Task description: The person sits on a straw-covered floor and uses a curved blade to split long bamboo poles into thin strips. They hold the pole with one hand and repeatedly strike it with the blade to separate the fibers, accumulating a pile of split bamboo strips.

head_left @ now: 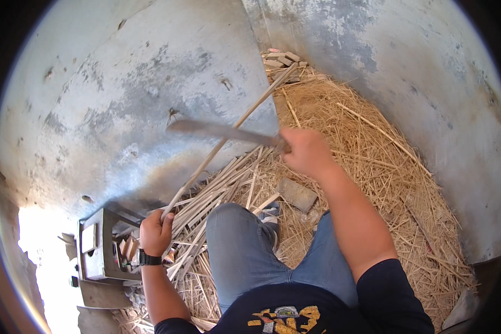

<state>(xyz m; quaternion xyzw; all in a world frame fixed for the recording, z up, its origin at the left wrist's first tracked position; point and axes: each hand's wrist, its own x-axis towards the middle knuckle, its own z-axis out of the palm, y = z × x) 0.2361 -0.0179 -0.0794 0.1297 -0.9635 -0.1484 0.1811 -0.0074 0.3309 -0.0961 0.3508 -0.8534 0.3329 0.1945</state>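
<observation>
My left hand (156, 232) is closed round the near end of a long, thin bamboo strip (206, 161), which slants up and away to the right toward the corner of the walls. In my right hand (306, 150) is the handle of a machete (222, 132). Its long blade, smeared by motion, points left and crosses the strip about halfway along. Whether the blade touches the strip I cannot tell. Below the blade, a pile of split bamboo strips (228, 181) lies beside my left knee.
Shavings (362, 150) cover the floor ahead and to the right. A brick-like block (296, 195) lies between my feet, and more blocks (281, 60) are stacked in the far corner. Worn walls (150, 83) enclose the spot. A small cabinet (103, 242) holding odds and ends stands at left.
</observation>
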